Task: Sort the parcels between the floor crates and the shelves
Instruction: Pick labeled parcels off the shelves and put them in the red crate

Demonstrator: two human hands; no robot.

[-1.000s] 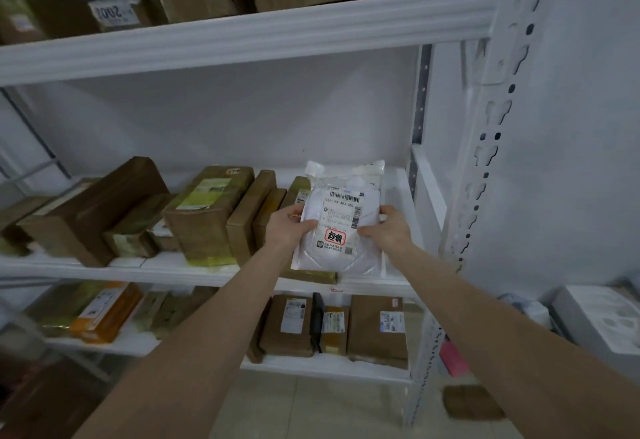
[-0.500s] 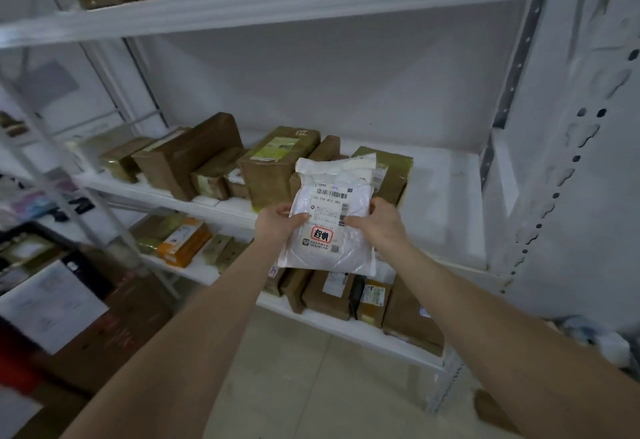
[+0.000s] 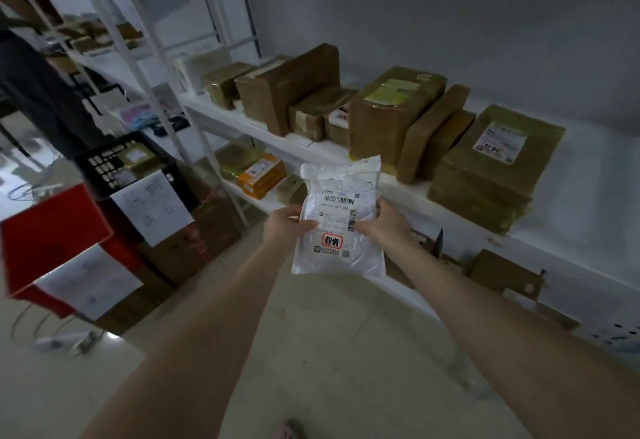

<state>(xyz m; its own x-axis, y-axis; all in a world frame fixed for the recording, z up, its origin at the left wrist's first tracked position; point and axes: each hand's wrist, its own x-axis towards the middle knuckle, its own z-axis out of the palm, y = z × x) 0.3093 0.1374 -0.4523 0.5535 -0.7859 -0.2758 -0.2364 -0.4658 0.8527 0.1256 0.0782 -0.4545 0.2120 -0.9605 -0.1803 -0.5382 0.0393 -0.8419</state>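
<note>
Grip of left hand (image 3: 284,227) and right hand (image 3: 388,225) pinches white parcel (image 3: 341,227) edges; label faces up.

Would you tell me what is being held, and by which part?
A white parcel, gripped by its side edges: left hand on one edge, right hand on the other.

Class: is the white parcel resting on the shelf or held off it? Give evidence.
Off it. The left hand and right hand grip the white parcel by its sides, in front of the shelf.
</note>
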